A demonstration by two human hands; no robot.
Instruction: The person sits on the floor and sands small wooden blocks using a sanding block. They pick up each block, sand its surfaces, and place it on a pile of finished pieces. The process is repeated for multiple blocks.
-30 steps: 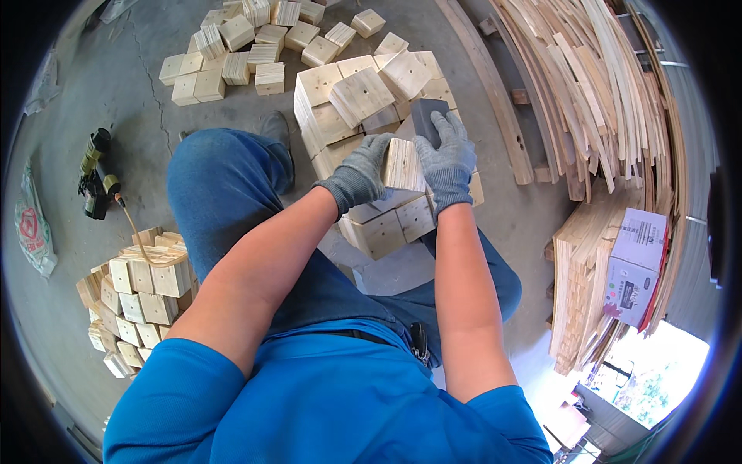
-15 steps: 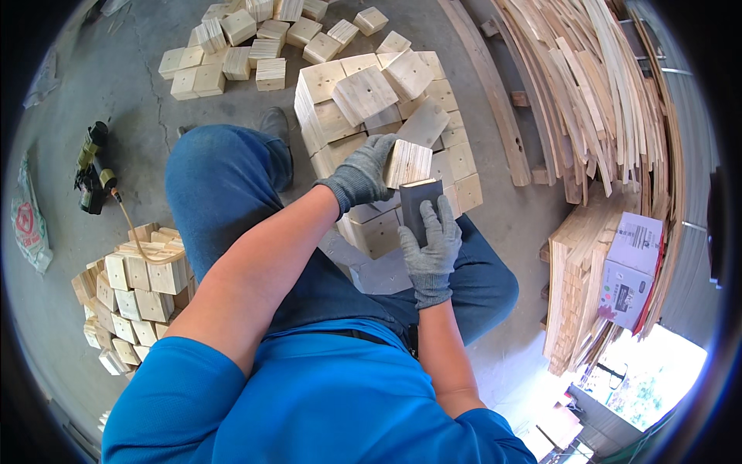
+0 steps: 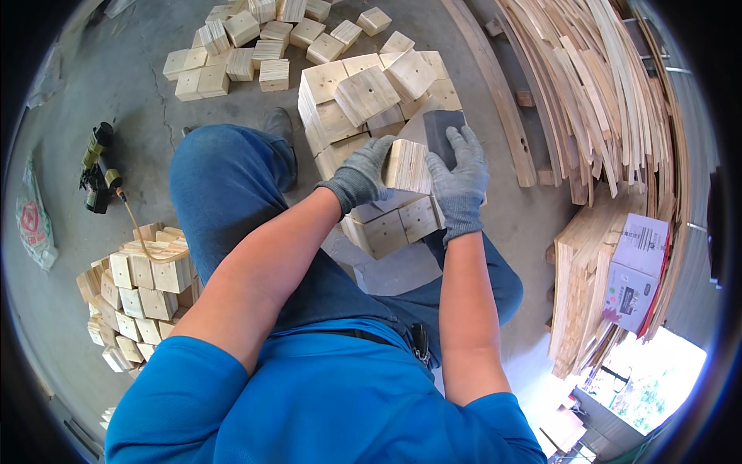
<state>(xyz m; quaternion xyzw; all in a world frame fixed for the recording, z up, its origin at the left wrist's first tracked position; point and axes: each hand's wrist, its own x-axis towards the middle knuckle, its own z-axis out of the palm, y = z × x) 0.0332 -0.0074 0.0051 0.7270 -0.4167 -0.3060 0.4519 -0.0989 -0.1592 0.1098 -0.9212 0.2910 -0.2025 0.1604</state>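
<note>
My left hand (image 3: 363,172), in a grey knit glove, is closed on the left side of a wooden block (image 3: 408,167) with layered, striped edges. To the right of that block, my right hand (image 3: 461,175), gloved alike, grips a dark grey sanding block (image 3: 444,133). The sanding block lies against or close to the wooden block's right side; the exact contact is hidden by my fingers. Beneath both hands stands a stack of pale wooden blocks (image 3: 384,234), with a few loose blocks (image 3: 366,96) lying tilted on top.
More blocks (image 3: 241,63) lie scattered on the floor ahead, and another stack (image 3: 144,272) stands at left below a cordless nail-gun-like tool (image 3: 97,166) with a hose. Long wood strips (image 3: 576,93), a beam (image 3: 495,97) and a carton (image 3: 635,267) line the right side.
My right hand has moved forward and to the right, carrying the sanding block from the wooden block's near side up along its right side. My left hand has stayed nearly in place.
</note>
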